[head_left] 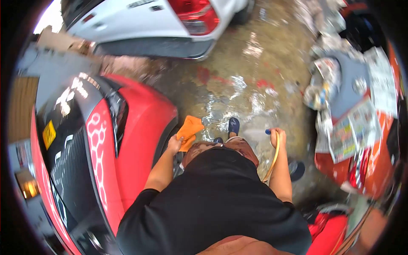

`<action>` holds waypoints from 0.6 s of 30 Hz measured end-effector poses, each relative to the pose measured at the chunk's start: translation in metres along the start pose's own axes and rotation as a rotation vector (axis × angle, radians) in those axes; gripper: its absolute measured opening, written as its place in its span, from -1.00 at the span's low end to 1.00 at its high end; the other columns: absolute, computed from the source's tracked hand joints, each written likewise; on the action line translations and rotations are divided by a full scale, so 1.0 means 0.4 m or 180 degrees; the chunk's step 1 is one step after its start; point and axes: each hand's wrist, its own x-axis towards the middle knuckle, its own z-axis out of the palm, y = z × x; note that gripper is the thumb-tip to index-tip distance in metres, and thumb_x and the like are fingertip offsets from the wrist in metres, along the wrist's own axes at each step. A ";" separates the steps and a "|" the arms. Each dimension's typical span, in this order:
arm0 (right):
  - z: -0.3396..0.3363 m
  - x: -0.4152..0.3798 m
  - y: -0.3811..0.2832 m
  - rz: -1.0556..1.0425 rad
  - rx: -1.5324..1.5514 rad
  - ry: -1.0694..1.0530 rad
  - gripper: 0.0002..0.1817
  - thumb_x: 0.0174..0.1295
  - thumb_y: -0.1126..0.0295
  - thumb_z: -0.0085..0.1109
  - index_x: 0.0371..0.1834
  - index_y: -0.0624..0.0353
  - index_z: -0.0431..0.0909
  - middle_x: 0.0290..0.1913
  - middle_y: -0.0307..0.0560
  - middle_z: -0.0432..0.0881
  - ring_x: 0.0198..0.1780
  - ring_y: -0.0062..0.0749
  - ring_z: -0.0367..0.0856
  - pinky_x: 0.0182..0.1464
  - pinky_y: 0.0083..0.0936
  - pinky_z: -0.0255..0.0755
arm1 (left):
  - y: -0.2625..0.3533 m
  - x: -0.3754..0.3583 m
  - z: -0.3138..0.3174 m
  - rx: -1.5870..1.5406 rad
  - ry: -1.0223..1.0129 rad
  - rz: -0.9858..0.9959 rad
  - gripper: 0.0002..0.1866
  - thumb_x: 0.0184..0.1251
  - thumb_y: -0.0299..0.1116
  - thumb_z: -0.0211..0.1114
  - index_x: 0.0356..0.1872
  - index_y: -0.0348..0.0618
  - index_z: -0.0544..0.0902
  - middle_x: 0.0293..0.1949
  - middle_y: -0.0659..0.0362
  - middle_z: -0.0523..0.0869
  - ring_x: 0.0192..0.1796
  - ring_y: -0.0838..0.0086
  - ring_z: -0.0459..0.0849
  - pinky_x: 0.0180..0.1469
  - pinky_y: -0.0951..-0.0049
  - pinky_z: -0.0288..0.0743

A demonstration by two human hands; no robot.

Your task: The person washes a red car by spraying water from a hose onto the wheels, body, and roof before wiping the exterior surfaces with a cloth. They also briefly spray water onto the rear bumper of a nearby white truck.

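An orange cloth (190,128) hangs from my left hand (174,143), whose fingers are closed on it, close to the wheel arch of the red car (144,110). On the other side, my right hand (277,137) is wrapped round a yellow hose (274,161). The blue tip (268,131) of the hose sticks out past my fingers, and a pale spray shows beside it over the wet floor. The hose runs back along my right forearm.
A white vehicle (144,25) with a red tail light stands ahead. Newspaper (355,131) partly covers an orange car part (380,170) at the right. The concrete floor (229,63) is wet. Another red vehicle (333,233) is at the lower right.
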 end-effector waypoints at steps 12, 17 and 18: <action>0.260 0.557 -0.623 -0.1433 -0.0244 -0.1016 -0.70 0.32 0.28 0.19 -0.20 0.23 0.86 -0.21 0.23 0.85 -0.10 0.04 0.86 0.08 -0.19 0.66 | 0.115 0.021 0.081 -0.1072 0.0875 -0.0404 -0.49 0.46 0.05 0.34 -0.10 -0.31 0.79 -0.03 -0.27 0.82 0.07 -0.17 0.79 0.18 -0.04 0.60; 0.448 0.611 -0.801 -0.1914 -0.0250 -0.1293 -0.73 0.31 0.31 0.22 -0.18 0.23 0.86 -0.14 0.25 0.84 -0.04 0.08 0.85 0.10 -0.17 0.66 | 0.152 0.120 -0.027 -0.1098 0.0980 -0.0317 -0.47 0.44 0.09 0.34 -0.20 -0.33 0.77 -0.20 -0.35 0.79 -0.03 -0.23 0.79 0.04 -0.10 0.61; 0.481 0.609 -0.837 -0.1872 -0.0227 -0.1347 -0.75 0.31 0.33 0.24 -0.18 0.22 0.85 -0.13 0.25 0.84 -0.02 0.08 0.85 0.12 -0.20 0.65 | 0.158 0.149 -0.073 -0.1076 0.0970 -0.0357 -0.46 0.44 0.09 0.34 -0.20 -0.33 0.77 -0.19 -0.36 0.78 -0.03 -0.24 0.79 0.03 -0.10 0.61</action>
